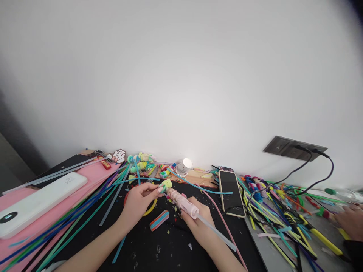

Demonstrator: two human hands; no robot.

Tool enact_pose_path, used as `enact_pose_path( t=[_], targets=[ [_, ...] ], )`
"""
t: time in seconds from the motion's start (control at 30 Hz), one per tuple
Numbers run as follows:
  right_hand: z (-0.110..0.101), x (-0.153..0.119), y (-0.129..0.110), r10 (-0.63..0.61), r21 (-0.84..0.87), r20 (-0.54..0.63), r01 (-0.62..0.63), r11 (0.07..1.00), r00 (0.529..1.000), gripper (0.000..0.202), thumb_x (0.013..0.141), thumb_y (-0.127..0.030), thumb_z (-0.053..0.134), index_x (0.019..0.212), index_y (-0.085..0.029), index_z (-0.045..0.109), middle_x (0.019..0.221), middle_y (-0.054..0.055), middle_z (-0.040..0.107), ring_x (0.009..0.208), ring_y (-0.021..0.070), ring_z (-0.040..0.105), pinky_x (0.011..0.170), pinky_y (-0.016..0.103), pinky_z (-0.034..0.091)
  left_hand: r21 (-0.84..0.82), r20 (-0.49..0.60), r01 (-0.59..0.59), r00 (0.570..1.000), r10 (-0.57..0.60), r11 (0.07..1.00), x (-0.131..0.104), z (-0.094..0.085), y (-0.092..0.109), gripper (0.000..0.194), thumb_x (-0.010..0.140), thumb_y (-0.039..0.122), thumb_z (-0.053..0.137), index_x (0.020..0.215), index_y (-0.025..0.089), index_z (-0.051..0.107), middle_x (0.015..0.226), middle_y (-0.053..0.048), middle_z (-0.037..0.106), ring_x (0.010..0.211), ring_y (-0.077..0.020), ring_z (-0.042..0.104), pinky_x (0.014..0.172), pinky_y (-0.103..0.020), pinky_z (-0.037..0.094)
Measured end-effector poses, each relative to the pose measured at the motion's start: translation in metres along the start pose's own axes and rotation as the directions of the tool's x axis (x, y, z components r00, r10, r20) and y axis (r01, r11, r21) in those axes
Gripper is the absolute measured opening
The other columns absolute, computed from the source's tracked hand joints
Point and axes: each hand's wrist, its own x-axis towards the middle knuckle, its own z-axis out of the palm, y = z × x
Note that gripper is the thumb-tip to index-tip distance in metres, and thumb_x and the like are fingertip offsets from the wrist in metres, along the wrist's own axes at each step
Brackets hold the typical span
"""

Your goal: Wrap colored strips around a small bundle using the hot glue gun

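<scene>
So, a small yellow-green piece [166, 184] is pinched at the fingertips of the left hand [137, 200] – roughly 2 o'clock from that palm, and clearly nearer to those fingers than to the other palm. What looks like a pale pink glue gun [187, 206] is gripped in the right hand [200, 221], fingers closed round it. Its long axis is slanted, front end aimed at about 10 o'clock, right at the pinched piece, with a clear stick [215, 231] poking out the back toward 4 o'clock.

Just below, at around 7 o'clock from the gun, a striped bundle [159, 220] is left lying on the black mat [147, 245]. A paper cup [185, 166] is set at 12 o'clock, by the wall.

Hard to make out: the gun's tip is lost among the fingers and fluff, so whether the piece is touched by it can't be told. The right fingertips are mostly hidden – and the co-worker's hand [350, 221] at 3 o'clock is cut off by the frame edge.
</scene>
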Motion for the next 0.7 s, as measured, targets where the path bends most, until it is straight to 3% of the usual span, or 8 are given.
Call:
enact_pose_path(
  t=[0.7],
  targets=[
    [-0.002,0.000,-0.005,0.004,-0.027,-0.002,-0.004,1.000,1.000,0.005,0.081,-0.023,0.052,0.077,-0.022,0.054,0.066,-0.001,0.058,0.057,0.0151,0.055,0.053,0.023,0.037,-0.056,-0.009,0.044,0.999,-0.045,0.997,-0.004,0.004,0.012,0.031,0.069,0.047,0.074,0.075,0.017,0.072,0.073,-0.003,0.074,0.075,-0.0259,0.074,0.077,-0.036,0.060]
  ],
)
